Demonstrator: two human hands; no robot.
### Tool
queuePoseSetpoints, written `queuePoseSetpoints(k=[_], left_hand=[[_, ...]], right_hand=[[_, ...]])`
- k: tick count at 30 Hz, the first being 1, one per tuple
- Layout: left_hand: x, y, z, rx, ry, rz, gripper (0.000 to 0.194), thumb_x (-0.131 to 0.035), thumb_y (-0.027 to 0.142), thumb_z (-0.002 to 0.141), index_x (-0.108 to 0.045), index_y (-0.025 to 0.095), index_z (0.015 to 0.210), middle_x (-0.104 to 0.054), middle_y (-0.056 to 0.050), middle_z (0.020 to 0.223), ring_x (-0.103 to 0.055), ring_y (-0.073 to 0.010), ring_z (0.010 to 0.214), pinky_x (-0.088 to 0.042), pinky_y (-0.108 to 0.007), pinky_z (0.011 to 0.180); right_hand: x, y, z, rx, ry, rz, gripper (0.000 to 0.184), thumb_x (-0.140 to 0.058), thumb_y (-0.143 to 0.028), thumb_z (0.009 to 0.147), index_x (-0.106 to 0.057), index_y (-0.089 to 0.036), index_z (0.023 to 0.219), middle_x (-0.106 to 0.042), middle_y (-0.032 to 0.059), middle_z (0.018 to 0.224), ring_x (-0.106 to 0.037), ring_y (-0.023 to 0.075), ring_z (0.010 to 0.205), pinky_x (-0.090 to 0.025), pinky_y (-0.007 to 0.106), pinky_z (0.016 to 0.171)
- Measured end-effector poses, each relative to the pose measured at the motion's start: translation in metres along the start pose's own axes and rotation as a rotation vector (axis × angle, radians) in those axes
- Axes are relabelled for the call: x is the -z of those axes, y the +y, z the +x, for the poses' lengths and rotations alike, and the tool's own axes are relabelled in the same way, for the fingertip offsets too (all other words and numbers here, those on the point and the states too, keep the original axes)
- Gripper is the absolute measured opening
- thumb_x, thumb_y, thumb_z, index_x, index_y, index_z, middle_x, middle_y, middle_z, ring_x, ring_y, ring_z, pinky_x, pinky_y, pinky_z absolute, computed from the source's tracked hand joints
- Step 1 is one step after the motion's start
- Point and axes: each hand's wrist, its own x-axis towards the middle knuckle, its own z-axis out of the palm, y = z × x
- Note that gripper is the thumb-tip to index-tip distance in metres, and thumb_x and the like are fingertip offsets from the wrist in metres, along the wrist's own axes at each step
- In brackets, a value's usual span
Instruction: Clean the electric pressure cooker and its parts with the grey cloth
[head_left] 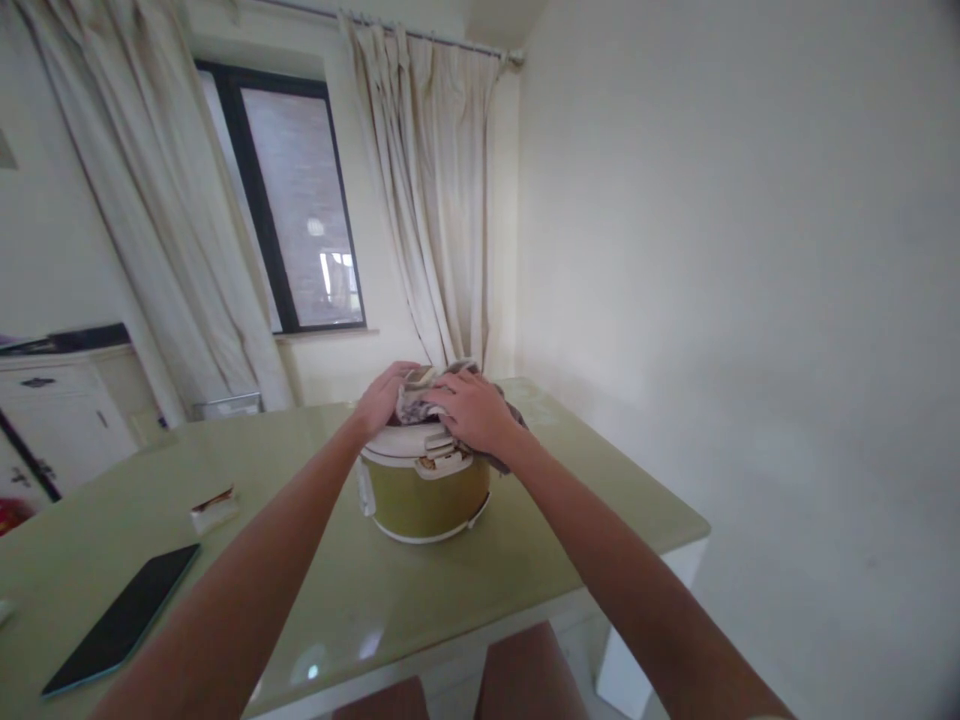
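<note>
A rice cooker [424, 497] with a green body and a white lid stands upright on the table. Bunched over the top of its lid is a grey patterned cloth [415, 405], part of which hangs down the right side. My right hand [474, 412] presses on the cloth from above, its fingers curved over the folds. At the cloth's left edge, my left hand [384, 396] has its fingers closed against the fabric, above the lid's left side. The cloth partly hides the fingertips of my left hand. A latch [442, 460] with brownish marks shows at the lid's front.
The green-topped table [322, 560] meets the wall on the right. To the left lie a dark tablet [124, 620] and a small white packet [215, 510]. Behind are curtains [450, 180], a window [300, 200] and a white cabinet [67, 420].
</note>
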Motion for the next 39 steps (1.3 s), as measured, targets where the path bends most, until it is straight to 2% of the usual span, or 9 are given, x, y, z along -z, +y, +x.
queuePoseSetpoints(k=[3, 6, 13, 17, 21, 24, 29, 35, 39], left_hand=[[0.003, 0.002, 0.001, -0.049, -0.015, 0.01, 0.047, -0.044, 0.041, 0.087, -0.072, 0.019, 0.118, -0.073, -0.008, 0.131, -0.064, -0.0284, 0.123, -0.046, -0.042, 0.114], [0.004, 0.004, 0.0, -0.037, -0.01, 0.018, 0.048, -0.045, 0.04, 0.087, -0.072, 0.017, 0.119, -0.074, -0.009, 0.129, -0.064, -0.029, 0.123, -0.044, -0.043, 0.116], [0.0, -0.001, -0.002, -0.015, 0.041, 0.004, 0.044, -0.05, 0.046, 0.09, -0.074, 0.022, 0.117, -0.077, -0.005, 0.123, -0.066, -0.0279, 0.118, -0.048, -0.041, 0.109], [-0.001, -0.007, 0.0, -0.011, 0.046, 0.056, 0.043, -0.048, 0.044, 0.089, -0.074, 0.026, 0.119, -0.076, -0.003, 0.124, -0.065, -0.0274, 0.118, -0.048, -0.041, 0.109], [-0.001, -0.008, 0.001, -0.013, 0.048, 0.082, 0.043, -0.047, 0.04, 0.089, -0.073, 0.028, 0.121, -0.075, -0.002, 0.13, -0.063, -0.0286, 0.123, -0.044, -0.045, 0.115], [-0.002, -0.003, -0.001, 0.006, 0.06, 0.091, 0.042, -0.047, 0.039, 0.088, -0.074, 0.029, 0.118, -0.075, -0.002, 0.129, -0.064, -0.0292, 0.124, -0.044, -0.045, 0.115], [-0.001, 0.001, -0.002, 0.059, 0.024, -0.134, 0.053, -0.043, 0.05, 0.088, -0.077, 0.022, 0.118, -0.076, -0.007, 0.13, -0.065, -0.0319, 0.126, -0.052, -0.048, 0.107], [0.005, -0.003, 0.003, 0.15, -0.041, -0.367, 0.054, -0.054, 0.054, 0.082, -0.079, 0.018, 0.113, -0.078, -0.011, 0.126, -0.068, -0.0354, 0.121, -0.056, -0.049, 0.101], [0.009, 0.0, 0.006, 0.133, -0.083, -0.409, 0.049, -0.061, 0.052, 0.078, -0.079, 0.017, 0.106, -0.08, -0.01, 0.118, -0.07, -0.0353, 0.118, -0.053, -0.05, 0.106]], right_hand=[[0.002, -0.006, 0.031, 0.228, -0.114, -0.036, 0.027, -0.066, -0.019, 0.096, -0.075, -0.025, 0.121, -0.069, 0.0083, 0.125, -0.058, 0.0272, 0.114, -0.044, 0.043, 0.102], [0.001, 0.003, 0.043, 0.272, -0.165, 0.034, 0.022, -0.064, -0.022, 0.098, -0.077, -0.026, 0.116, -0.069, 0.0057, 0.126, -0.06, 0.0239, 0.113, -0.045, 0.038, 0.1], [-0.024, 0.028, -0.039, -0.121, 0.184, 0.176, 0.034, -0.066, -0.028, 0.094, -0.077, -0.027, 0.126, -0.061, 0.0083, 0.139, -0.052, 0.0285, 0.129, -0.039, 0.046, 0.114], [-0.076, 0.002, -0.108, -0.333, 0.472, 0.208, 0.049, -0.057, -0.026, 0.096, -0.067, -0.029, 0.144, -0.054, 0.0121, 0.142, -0.048, 0.0305, 0.133, -0.041, 0.053, 0.115], [-0.127, -0.033, -0.148, -0.549, 0.502, 0.292, 0.053, -0.052, -0.029, 0.1, -0.058, -0.025, 0.153, -0.055, 0.0161, 0.143, -0.05, 0.0311, 0.136, -0.046, 0.054, 0.114], [-0.139, -0.043, -0.148, -0.655, 0.538, 0.338, 0.049, -0.049, -0.032, 0.103, -0.06, -0.025, 0.15, -0.06, 0.0155, 0.137, -0.054, 0.0317, 0.132, -0.047, 0.057, 0.111], [-0.09, -0.024, -0.108, -0.525, 0.547, 0.312, 0.049, -0.05, -0.021, 0.096, -0.07, -0.026, 0.141, -0.063, 0.0123, 0.123, -0.054, 0.0301, 0.124, -0.045, 0.054, 0.11], [-0.003, 0.003, -0.041, -0.199, 0.001, 0.096, 0.04, -0.061, -0.02, 0.093, -0.078, -0.027, 0.129, -0.07, 0.0076, 0.12, -0.056, 0.028, 0.111, -0.05, 0.043, 0.1], [0.014, -0.004, 0.013, 0.023, -0.254, -0.018, 0.024, -0.062, -0.023, 0.096, -0.081, -0.019, 0.108, -0.073, 0.0097, 0.114, -0.062, 0.0269, 0.109, -0.051, 0.04, 0.095]])
